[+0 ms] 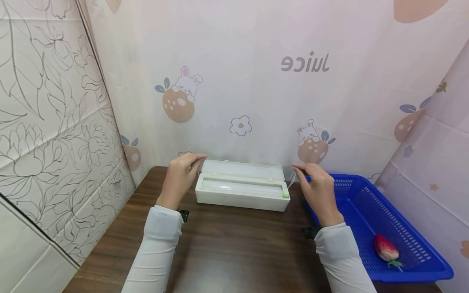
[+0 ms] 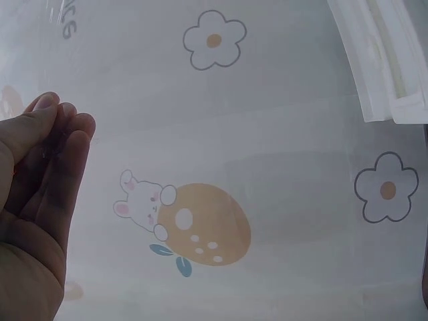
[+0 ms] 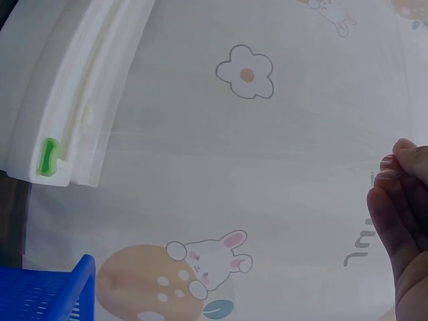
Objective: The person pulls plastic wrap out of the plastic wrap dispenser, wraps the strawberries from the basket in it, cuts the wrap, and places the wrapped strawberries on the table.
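A white cling film dispenser box [image 1: 238,199] lies on the table, its translucent lid [image 1: 242,169] raised at the back. A small green slider [image 1: 286,195] sits at the box's right end. My left hand [image 1: 178,177], above the box's left end, pinches a corner of clear cling film [image 1: 292,179] between thumb and fingertips. Beyond the right end, my right hand [image 1: 318,187] pinches the other corner. Between the hands the film is stretched above the box; being transparent, most of its outline is hard to see. Both wrist views show the thumbs pressed against the fingertips.
A blue plastic basket [image 1: 414,240] stands on the right, holding a red strawberry-like item [image 1: 384,248]. The brown wooden table [image 1: 227,244] extends in front of the box. Behind it hangs a printed curtain [image 1: 242,81], and a flower-patterned sheet [image 1: 55,101] covers the left side.
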`<state>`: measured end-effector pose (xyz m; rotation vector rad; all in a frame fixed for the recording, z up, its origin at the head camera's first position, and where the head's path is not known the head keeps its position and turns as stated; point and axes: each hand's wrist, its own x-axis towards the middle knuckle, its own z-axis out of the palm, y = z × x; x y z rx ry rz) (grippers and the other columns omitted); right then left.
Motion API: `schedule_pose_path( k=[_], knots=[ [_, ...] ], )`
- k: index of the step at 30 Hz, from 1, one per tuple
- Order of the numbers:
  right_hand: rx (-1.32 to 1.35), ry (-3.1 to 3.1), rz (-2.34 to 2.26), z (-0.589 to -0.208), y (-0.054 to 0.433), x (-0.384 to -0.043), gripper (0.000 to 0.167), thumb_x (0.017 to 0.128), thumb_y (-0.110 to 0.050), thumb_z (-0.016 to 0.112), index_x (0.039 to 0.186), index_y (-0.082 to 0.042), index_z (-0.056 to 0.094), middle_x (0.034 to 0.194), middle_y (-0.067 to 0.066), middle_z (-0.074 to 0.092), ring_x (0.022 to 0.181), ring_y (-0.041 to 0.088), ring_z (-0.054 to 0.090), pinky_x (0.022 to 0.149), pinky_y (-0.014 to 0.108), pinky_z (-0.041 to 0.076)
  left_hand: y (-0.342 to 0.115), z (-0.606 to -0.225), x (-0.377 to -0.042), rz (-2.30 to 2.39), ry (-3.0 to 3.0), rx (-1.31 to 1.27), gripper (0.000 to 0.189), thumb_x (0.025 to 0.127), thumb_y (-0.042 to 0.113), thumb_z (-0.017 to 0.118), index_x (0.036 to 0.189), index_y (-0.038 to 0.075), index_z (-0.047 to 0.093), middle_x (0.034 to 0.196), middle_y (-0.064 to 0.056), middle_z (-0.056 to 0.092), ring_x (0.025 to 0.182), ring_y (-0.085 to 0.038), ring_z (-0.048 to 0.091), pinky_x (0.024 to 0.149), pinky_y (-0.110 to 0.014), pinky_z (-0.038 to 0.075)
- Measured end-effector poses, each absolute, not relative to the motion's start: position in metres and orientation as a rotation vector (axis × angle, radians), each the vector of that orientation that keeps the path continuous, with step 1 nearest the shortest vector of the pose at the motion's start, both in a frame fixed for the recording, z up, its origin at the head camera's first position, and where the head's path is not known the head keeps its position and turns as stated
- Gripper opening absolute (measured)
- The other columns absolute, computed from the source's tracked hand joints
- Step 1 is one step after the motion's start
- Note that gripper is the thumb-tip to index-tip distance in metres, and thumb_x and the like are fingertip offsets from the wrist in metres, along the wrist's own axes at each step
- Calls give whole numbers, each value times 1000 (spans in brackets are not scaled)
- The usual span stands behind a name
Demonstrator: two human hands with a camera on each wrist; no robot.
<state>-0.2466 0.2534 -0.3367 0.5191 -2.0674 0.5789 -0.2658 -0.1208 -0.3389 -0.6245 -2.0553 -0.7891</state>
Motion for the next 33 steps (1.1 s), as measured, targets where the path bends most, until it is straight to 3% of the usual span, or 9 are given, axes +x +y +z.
schedule_pose_path(
  k=[7, 21, 33],
  knots=[
    [511, -2067, 572, -333, 254, -243, 16, 91, -4, 74, 107, -2, 76, 93, 9, 72, 81, 20, 65, 71, 31, 50, -120, -333, -260, -781, -2046, -633, 14, 96, 9, 68, 105, 5, 78, 92, -6, 74, 74, -16, 65, 67, -31, 55],
    [535, -2012, 600, -328, 255, -241, 17, 90, -1, 73, 107, -4, 77, 91, 8, 73, 79, 19, 64, 71, 18, 42, -119, -326, -254, -780, -2042, -613, 14, 96, 8, 67, 105, 6, 78, 98, -6, 75, 84, -17, 69, 72, -31, 57],
    [547, -2002, 594, -324, 255, -238, 19, 89, -1, 74, 108, -5, 77, 92, 8, 73, 81, 20, 65, 75, 17, 43, -119, -322, -252, -770, -2035, -617, 14, 96, 8, 67, 105, 6, 78, 98, -6, 75, 84, -16, 70, 72, -30, 57]
  ],
)
